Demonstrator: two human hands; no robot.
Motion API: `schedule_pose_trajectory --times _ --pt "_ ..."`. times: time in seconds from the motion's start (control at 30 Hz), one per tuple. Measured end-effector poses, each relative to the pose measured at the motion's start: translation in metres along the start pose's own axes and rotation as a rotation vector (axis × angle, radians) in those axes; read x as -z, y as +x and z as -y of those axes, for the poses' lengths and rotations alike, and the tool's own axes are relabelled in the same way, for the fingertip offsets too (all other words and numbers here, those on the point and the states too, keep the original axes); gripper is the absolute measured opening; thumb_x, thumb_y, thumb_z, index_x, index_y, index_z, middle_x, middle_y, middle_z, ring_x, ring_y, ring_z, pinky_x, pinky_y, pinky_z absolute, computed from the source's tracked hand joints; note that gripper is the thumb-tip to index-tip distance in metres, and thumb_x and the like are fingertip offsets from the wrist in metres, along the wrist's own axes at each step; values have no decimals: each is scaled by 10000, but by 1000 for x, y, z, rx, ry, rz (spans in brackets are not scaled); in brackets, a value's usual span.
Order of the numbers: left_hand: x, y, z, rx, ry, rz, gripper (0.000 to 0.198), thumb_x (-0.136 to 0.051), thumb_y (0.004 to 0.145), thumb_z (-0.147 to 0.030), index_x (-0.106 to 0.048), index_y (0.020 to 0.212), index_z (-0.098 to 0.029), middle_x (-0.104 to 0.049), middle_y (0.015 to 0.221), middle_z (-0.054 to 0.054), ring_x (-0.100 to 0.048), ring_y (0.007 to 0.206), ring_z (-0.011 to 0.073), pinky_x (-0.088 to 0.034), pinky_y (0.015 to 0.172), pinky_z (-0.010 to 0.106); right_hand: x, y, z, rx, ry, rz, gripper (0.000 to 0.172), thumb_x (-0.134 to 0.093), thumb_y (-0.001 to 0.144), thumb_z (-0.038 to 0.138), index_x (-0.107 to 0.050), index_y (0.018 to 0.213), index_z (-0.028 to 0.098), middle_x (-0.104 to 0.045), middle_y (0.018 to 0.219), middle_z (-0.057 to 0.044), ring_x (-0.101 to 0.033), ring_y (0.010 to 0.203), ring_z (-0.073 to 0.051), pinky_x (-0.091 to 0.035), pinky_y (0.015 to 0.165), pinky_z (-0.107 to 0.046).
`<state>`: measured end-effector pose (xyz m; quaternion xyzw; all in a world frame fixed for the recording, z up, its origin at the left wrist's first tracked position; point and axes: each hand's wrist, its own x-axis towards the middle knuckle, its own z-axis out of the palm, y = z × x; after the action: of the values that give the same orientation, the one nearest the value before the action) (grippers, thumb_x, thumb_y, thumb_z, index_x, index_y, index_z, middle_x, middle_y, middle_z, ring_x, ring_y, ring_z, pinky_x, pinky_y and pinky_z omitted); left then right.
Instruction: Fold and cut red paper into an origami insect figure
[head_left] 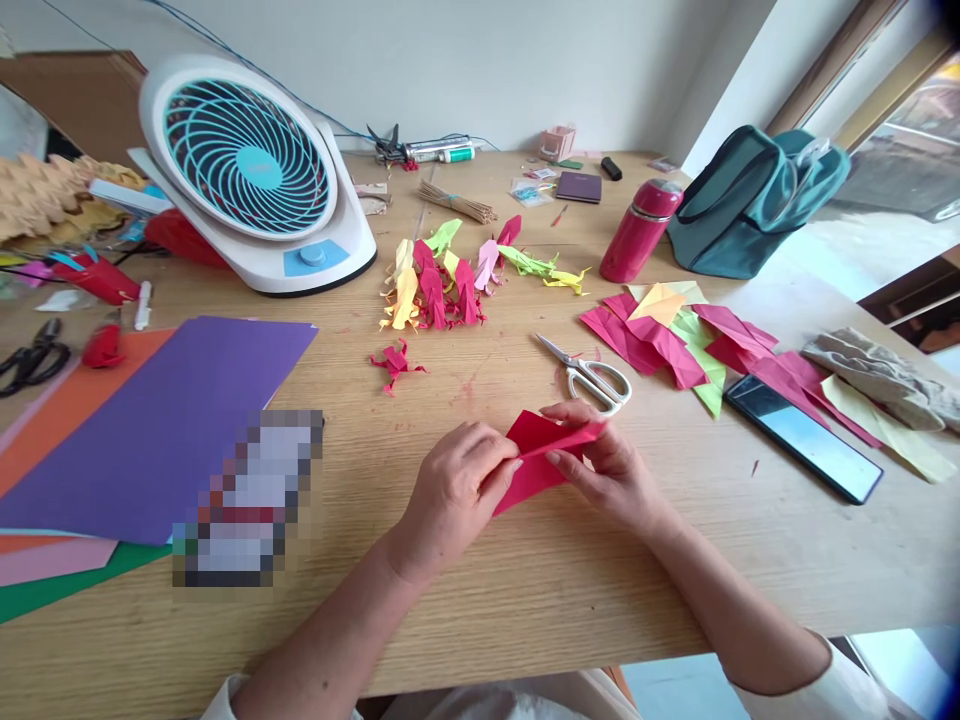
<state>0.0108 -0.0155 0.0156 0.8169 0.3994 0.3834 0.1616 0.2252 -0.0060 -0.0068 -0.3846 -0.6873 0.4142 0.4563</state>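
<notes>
A partly folded sheet of red paper (534, 468) is held between both hands above the front of the table. My left hand (469, 480) pinches its left edge between thumb and fingers. On the other side, my right hand (604, 462) grips the paper, thumb in front and fingers behind, along a raised fold. White-handled scissors (592, 378) lie just beyond my right hand, blades pointing away to the left. Farther off sit a small red folded paper figure (396, 366) and a cluster of colourful folded figures (435, 285).
Creased red, green and orange papers (652, 335) lie at the right beside a phone (806, 438). A red bottle (640, 230) and teal bag (750, 205) stand behind. On the left are coloured sheets (165, 430), a blurred-out device (251, 500) and a fan (255, 170).
</notes>
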Motion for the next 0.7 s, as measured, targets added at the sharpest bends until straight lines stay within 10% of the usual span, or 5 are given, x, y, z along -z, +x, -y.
schedule_pose_trajectory --times 0.17,0.7 --pt "1 -3 -5 -79 101 -13 183 -531 945 -74 -661 995 -192 -650 847 29 -594 776 150 -465 739 264 2 1 8 129 -105 -13 312 -613 956 288 -567 1265 298 -611 1159 -80 -573 1111 -261 -472 998 -442" --pt "-2 4 -2 517 -562 61 84 -627 878 -231 -632 815 -177 -606 725 -21 -533 659 101 -434 615 196 5 3 15 -264 267 39 237 -616 944 472 -652 954 238 -654 929 -30 -617 833 -191 -543 758 -298"
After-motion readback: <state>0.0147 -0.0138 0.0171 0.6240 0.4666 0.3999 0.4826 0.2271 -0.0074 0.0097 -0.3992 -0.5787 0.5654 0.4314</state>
